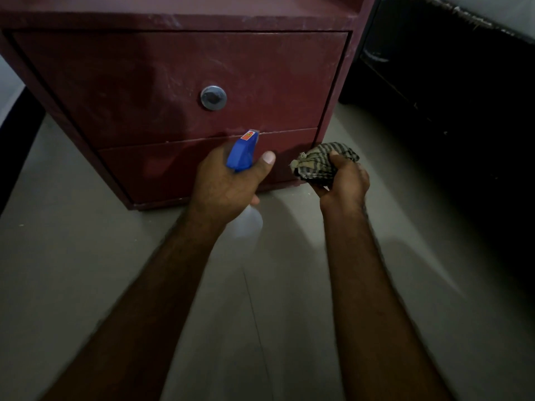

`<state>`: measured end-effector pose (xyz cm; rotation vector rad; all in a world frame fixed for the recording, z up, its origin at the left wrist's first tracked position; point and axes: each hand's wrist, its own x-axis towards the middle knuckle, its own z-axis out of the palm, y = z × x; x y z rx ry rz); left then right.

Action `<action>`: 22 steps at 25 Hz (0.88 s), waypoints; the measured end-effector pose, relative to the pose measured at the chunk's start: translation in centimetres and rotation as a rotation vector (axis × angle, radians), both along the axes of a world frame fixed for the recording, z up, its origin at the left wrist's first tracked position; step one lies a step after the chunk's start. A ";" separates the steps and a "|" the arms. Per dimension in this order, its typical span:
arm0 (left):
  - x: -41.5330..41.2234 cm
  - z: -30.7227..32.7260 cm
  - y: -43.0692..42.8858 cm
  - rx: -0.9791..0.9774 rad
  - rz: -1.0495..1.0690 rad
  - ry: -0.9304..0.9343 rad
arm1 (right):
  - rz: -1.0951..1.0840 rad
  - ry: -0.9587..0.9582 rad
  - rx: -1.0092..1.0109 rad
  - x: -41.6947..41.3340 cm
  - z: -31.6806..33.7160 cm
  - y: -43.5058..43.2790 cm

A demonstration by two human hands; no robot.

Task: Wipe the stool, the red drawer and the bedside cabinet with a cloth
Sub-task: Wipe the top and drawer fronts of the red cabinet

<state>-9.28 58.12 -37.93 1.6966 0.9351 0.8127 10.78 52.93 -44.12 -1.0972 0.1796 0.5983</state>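
Room was pretty dim. The scuffed red drawer with its metal knob sat in the bedside cabinet, on a pale grey floor beside dark furniture. Left hand gripped a blue spray bottle pointed at the cabinet front. Right hand clutched the bunched checked cloth near the cabinet's bottom corner.

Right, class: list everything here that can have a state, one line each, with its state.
red drawer: shut, front scuffed.
spray bottle: gripped by the left hand, nozzle toward the bedside cabinet.
cloth: bunched up, gripped by the right hand.
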 end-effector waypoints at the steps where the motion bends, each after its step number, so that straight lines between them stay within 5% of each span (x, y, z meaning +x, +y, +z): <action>1: -0.3 0.4 0.1 0.003 0.016 -0.037 | 0.009 -0.001 0.001 -0.2 0.0 0.1; 22: -7.7 3.4 2.4 0.060 0.299 -0.139 | 0.096 -0.032 0.001 -3.1 0.6 2.2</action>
